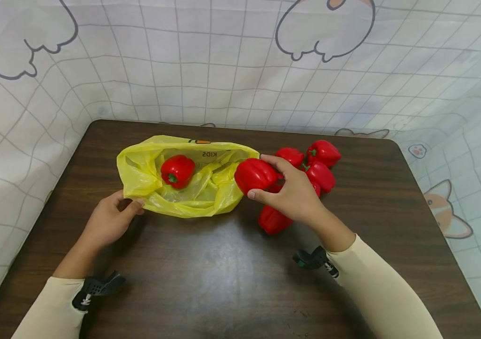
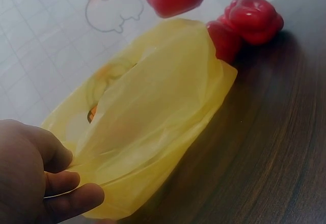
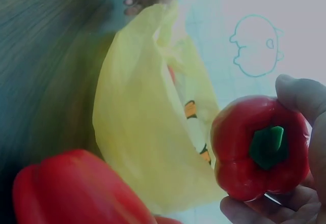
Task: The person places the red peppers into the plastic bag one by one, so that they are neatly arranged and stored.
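A yellow plastic bag (image 1: pixel 189 207) lies on the table with its mouth spread wide. One red bell pepper (image 1: pixel 177 170) with a green stem rests inside it. My left hand (image 1: pixel 110 217) pinches the bag's near left edge between thumb and fingers, seen closely in the left wrist view. My right hand (image 1: pixel 293 190) holds another red bell pepper (image 1: pixel 255 175) beside the bag's right rim. In the right wrist view the held bell pepper (image 3: pixel 260 147) turns its green stem towards the camera, thumb on one side and fingers on the other.
Several more red bell peppers (image 1: pixel 322 176) are grouped right of the bag, partly hidden by my right hand. One bell pepper (image 1: pixel 273 220) lies nearest me in that group. A dark wooden table (image 1: pixel 223 273) carries everything, and a white gridded cloth (image 1: pixel 232 70) hangs behind it.
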{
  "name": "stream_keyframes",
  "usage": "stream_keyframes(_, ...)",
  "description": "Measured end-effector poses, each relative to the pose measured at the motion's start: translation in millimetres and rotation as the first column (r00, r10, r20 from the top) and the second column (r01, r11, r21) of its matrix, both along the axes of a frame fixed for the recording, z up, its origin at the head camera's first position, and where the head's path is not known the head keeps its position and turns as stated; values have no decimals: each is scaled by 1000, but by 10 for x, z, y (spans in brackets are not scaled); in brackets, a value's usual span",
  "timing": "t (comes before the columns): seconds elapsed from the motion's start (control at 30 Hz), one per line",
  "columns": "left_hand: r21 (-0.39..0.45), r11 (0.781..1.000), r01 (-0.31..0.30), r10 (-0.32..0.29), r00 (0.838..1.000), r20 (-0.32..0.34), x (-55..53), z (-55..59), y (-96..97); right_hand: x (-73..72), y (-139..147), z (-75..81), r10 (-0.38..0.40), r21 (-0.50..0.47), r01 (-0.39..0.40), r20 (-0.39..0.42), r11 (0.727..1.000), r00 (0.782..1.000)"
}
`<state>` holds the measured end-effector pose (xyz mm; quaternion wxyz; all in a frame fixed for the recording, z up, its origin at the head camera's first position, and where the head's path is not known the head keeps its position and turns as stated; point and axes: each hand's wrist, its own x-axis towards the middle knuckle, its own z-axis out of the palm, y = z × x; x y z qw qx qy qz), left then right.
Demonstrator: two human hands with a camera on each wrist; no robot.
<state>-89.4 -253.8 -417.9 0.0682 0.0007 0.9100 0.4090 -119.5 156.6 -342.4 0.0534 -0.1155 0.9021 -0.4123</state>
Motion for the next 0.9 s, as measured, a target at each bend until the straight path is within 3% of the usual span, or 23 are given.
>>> stream_keyframes(0.5,-2,1000,-8,8,1000,-3,0,13,-4,-169,-386,-60,34,-40,-35,-19,999,999)
stream_keyframes(0.9,1,1000,2,-2,1000,12,-28,19,38,-224,-556,70,20,-30,-21,-48,999,999)
